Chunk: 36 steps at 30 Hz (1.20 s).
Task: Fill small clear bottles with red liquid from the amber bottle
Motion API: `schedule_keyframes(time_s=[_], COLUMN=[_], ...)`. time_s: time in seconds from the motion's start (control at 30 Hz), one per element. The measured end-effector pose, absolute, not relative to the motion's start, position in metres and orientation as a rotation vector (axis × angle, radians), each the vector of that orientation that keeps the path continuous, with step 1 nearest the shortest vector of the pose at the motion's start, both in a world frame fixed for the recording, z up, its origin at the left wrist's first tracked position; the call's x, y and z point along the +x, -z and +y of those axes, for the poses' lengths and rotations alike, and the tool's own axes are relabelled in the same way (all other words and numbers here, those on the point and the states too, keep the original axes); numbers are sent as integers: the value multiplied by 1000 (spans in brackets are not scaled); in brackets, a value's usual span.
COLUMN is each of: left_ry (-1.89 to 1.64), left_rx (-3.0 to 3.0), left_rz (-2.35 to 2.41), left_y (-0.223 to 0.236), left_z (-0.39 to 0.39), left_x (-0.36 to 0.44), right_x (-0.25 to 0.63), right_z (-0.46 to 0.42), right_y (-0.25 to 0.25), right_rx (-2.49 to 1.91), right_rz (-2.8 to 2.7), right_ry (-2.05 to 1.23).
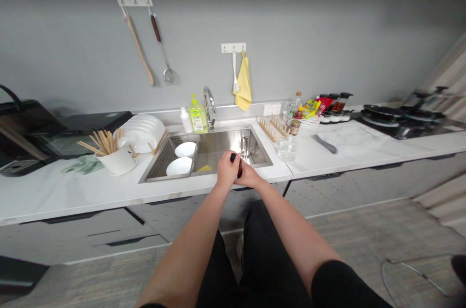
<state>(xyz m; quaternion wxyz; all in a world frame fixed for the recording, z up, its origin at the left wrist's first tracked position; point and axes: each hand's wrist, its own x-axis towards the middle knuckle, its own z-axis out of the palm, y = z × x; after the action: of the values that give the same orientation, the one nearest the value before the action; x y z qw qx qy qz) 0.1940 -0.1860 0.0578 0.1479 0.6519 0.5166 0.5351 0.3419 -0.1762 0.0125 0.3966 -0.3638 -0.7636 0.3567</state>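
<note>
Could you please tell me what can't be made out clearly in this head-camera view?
Dark object: mostly hidden by the left hand and right hand, so its kind is unclear.
Yellow item: partly hidden by the front of the sink.
Bottles: labels too small to read.
Black appliance: cut off by the left edge.

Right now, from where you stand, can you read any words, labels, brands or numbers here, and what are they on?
No words or numbers can be read. The labels on the soap bottle, the jar and the red packet are too small and blurred.
</note>
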Motion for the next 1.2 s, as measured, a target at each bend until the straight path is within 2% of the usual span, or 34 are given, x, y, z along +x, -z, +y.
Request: schedule_keyframes(time_s=[0.5,0.67,0.8,0.87,0.97,1.2], left_ry=[-1615,-1788,-1842,-1720,-1297,-479], left_rx=[1865,1580,1502,1483,1501,1409], left_rz=[1348,1218,1123,1342,1979,2486], left_y=[-44,-61,-72,-69,-64,-76], left_z=[-188,-186,-184,-184,-190,-203], left_x=[175,169,121,74,-17,-200], right_x=[341,341,344,346,347,346], right_z=[-168,-167,-167,-167,-166,-165], right_y=[1,8,10,11,12,9], right_rx=[-910,-922,-965,-1002,-1007,-955], right_rz=[-1905,-1889,-1917,-1925,-1933,-1915], right_ry=[-910,-907,-888,-867,-850,-877])
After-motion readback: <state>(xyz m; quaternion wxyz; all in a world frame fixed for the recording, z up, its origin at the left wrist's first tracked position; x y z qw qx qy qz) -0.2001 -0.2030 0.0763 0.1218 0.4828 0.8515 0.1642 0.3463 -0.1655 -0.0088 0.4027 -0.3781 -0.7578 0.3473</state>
